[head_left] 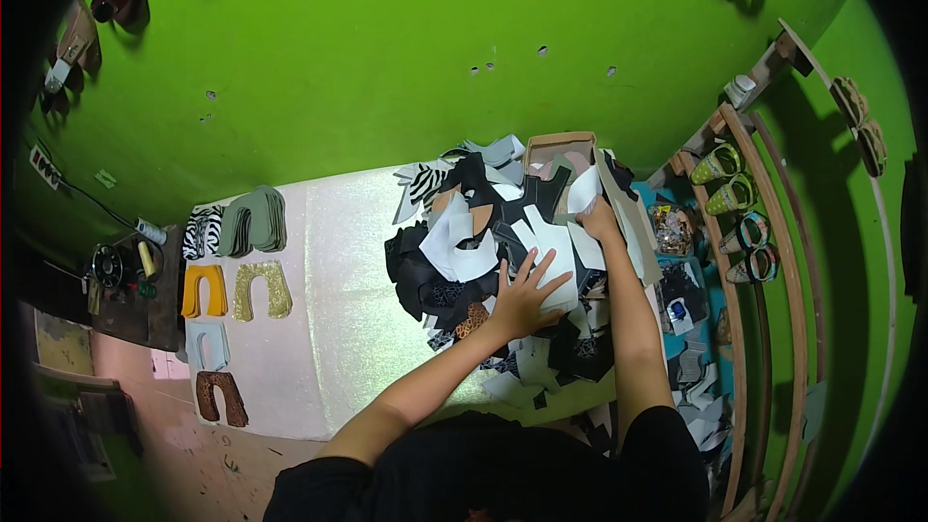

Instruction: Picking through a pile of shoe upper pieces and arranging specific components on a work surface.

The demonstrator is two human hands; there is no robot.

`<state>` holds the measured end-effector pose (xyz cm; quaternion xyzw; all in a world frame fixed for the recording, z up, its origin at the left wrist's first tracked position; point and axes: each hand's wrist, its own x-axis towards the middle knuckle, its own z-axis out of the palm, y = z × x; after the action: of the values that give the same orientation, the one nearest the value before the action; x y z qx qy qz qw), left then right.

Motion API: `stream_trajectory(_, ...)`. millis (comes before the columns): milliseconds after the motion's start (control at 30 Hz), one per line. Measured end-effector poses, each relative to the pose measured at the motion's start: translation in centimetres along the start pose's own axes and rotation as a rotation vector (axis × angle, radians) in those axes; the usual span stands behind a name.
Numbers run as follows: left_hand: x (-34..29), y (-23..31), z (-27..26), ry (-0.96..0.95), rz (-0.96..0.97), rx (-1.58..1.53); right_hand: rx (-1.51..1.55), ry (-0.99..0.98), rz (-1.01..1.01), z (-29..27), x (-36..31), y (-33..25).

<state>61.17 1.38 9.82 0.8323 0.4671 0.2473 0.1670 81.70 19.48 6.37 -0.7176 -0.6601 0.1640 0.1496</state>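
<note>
On the worktop (pixel 329 261), keep your left hand (pixel 527 295) flat, fingers spread, pinning the scrap pile (pixel 483 251) while your right hand (pixel 599 222) pinches one white piece (pixel 583 188).

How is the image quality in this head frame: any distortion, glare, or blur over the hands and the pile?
Head view: strong fisheye bending, so the shelf rails curve and the corners go black; mild sheen on the white sheet; left hand and right hand on the scrap pile look reasonably sharp.
</note>
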Motion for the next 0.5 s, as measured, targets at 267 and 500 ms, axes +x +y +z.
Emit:
stream_trajectory(267, -0.3, 0.0, -0.4, -0.038, -0.029, -0.031, 0.217, 0.196, -0.223, -4.6, -2.8, -4.1)
stream_trajectory(500, 0.0, -0.5, -1.3, -0.125, -0.016, -0.125, 0.287, 0.224, -0.418, -9.6, -3.5, -6.1)
